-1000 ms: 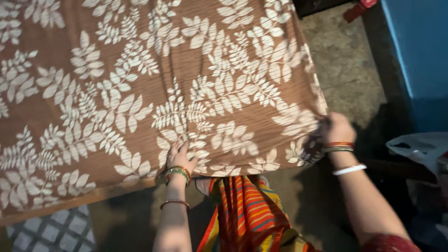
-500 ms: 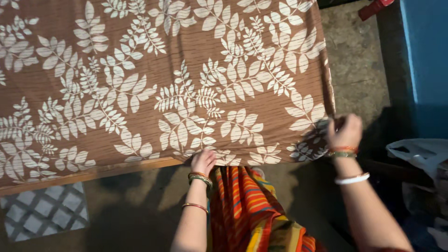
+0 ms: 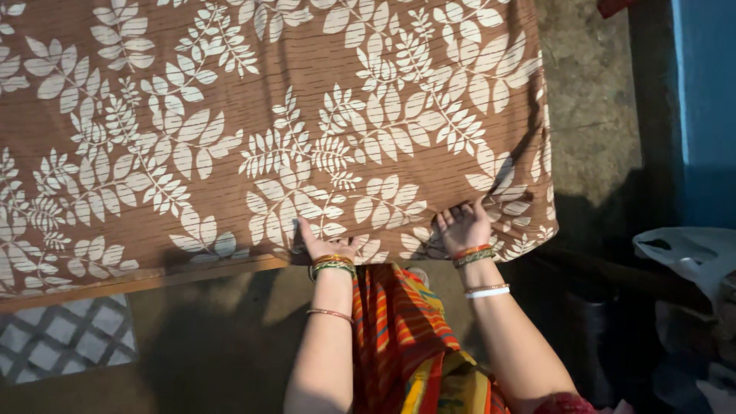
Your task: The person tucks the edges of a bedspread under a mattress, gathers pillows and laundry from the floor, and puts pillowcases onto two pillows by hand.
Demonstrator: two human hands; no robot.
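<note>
Left hand (image 3: pixel 326 244) and right hand (image 3: pixel 462 226) rest flat, fingers spread, on the brown leaf-print bedsheet (image 3: pixel 230 115) at the bed's near edge.

— What's the cloth like?

— A brown bedsheet (image 3: pixel 230 115) printed with white leafy sprigs, its weave showing fine ribbed lines.

— How does it lie?

— Spread flat and fairly smooth over the bed, filling most of the view. Its near edge hangs just over the wooden bed frame (image 3: pixel 153 280), which shows bare on the left below the hem.

— And the corner?

— The near right corner droops down the side, slightly creased, with a fold running up from the edge.
</note>
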